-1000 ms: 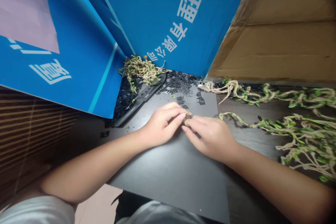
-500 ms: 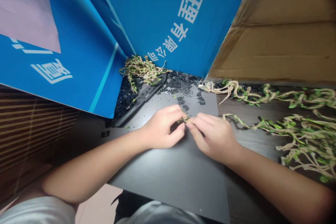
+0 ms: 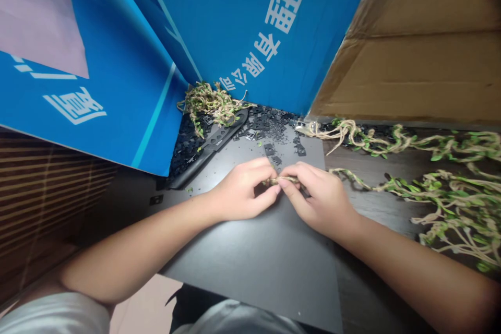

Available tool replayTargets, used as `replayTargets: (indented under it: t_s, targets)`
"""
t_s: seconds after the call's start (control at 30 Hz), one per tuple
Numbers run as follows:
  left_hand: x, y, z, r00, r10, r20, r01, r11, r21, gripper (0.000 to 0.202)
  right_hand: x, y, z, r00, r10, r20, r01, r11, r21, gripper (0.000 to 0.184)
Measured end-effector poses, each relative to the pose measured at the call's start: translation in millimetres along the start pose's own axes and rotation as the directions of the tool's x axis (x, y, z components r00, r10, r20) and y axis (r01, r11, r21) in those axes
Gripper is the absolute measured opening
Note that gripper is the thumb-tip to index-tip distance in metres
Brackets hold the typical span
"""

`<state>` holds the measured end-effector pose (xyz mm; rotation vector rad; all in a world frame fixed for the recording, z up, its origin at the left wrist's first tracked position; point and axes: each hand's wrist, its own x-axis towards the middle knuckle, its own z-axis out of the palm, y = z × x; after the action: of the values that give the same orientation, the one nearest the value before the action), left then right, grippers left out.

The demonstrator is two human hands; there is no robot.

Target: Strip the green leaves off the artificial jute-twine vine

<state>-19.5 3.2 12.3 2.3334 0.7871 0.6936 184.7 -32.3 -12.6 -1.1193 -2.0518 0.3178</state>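
Head view: twine runs crosswise between hands, both pinching it at fingertips.

Two blue panels stand at the back and left: a rear panel and a side panel, both printed with white Chinese characters. A pink sheet covers the side panel's upper corner. At right rises brown cardboard. On the dark wood-grain bench lies a smooth grey board. A black tool with holes lies diagonally near small black pieces. Brown-striped slats fill the far left.
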Motion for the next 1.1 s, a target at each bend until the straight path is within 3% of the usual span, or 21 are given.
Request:
replayTargets:
  t_s: [0.3,0.67,0.83,0.97,1.1]
  targets:
    - [0.8,1.8,1.6,0.999,-0.032,-0.019,0.03,0.995,-0.093,0.012,-1.6,4.1,2.4,1.0,-0.011,0.012,0.01,1.0,0.016,0.005]
    - [-1.1,0.8,5.9,0.993,-0.115,-0.02,0.113,0.99,-0.081,0.002,-1.0,3.9,2.8,1.0,0.012,0.028,-0.011,0.999,-0.03,0.006]
    - [-4.2,-0.6,6.5,0.975,-0.22,-0.031,0.212,0.965,-0.156,0.02,-2.0,3.9,2.4,0.998,0.017,0.055,-0.014,0.999,-0.039,0.008]
    - [-3.7,-2.0,5.6,0.992,-0.094,-0.084,0.094,0.996,-0.002,0.005,-1.9,2.7,1.8,0.995,0.021,0.093,-0.018,0.999,-0.029,0.01]
    - [-3.5,-2.9,5.3,0.992,0.009,-0.126,0.001,0.997,0.076,0.004,-1.2,1.4,1.6,0.992,0.016,0.124,-0.016,1.0,-0.006,0.012]
